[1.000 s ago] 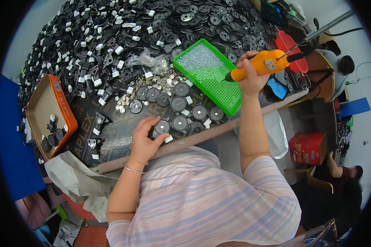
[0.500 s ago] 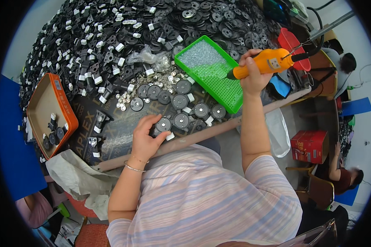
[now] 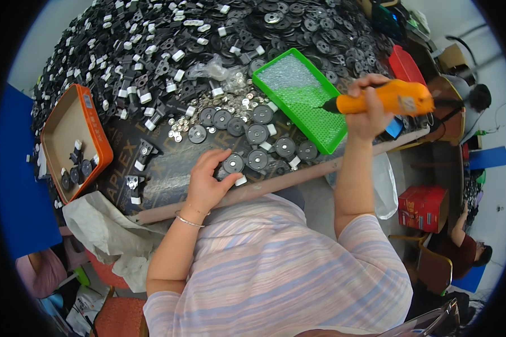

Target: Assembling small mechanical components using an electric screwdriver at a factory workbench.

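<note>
My left hand (image 3: 209,178) is closed around the edge of a black wheel-shaped part (image 3: 233,163) at the near side of the table, with a small white piece beside its thumb. My right hand (image 3: 371,115) grips an orange electric screwdriver (image 3: 391,98), slightly smeared by motion. Its dark tip points left, over the green tray (image 3: 336,147), which has a perforated bottom and holds many small silvery screws (image 3: 289,73) at its far end. Several more black discs (image 3: 257,133) lie between the left hand and the tray, and small metal rings (image 3: 202,106) are scattered behind them.
A large heap of black parts with white ends (image 3: 146,62) covers the far table. An orange-rimmed tray (image 3: 98,126) with a few parts stands left. Two black-and-white brackets (image 3: 145,153) lie near it. A padded rail (image 3: 287,181) runs along the near edge. Other people sit right.
The view has shifted, so the table appears farther right. The screwdriver's rear end has swung down and right, with its tip still above the green tray. My left hand stays on the wheel-shaped part.
</note>
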Demonstrator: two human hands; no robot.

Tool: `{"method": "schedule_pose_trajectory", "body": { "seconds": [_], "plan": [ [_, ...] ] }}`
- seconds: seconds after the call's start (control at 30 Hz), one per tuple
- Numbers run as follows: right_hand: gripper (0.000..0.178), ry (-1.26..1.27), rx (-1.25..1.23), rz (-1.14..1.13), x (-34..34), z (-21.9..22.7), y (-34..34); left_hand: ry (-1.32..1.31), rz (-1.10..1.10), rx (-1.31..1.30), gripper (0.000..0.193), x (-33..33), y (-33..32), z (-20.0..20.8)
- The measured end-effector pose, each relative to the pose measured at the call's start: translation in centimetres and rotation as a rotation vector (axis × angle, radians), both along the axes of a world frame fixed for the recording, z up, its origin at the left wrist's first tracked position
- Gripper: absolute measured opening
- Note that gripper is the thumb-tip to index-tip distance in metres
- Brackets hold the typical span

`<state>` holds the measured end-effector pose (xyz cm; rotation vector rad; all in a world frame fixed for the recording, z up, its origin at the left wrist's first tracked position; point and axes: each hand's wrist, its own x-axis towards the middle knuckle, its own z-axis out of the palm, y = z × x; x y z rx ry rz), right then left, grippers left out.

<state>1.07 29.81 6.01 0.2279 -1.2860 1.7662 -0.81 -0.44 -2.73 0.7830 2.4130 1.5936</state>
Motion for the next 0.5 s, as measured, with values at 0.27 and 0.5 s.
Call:
{"method": "schedule_pose_trajectory", "body": {
  "seconds": [0.27, 0.5],
  "plan": [
    [0.027, -0.102, 0.203, 0.516, 1.2, 1.2, -11.3, 0.078, -0.046, 0.024, 0.05, -0.2, 0.3, -0.3],
    [0.025, -0.267, 0.361, 0.643, 0.8, 1.1, -13.0, 0.099, -0.06, 0.026, 0.052, -0.2, 0.1, -0.6]
  ]
}}
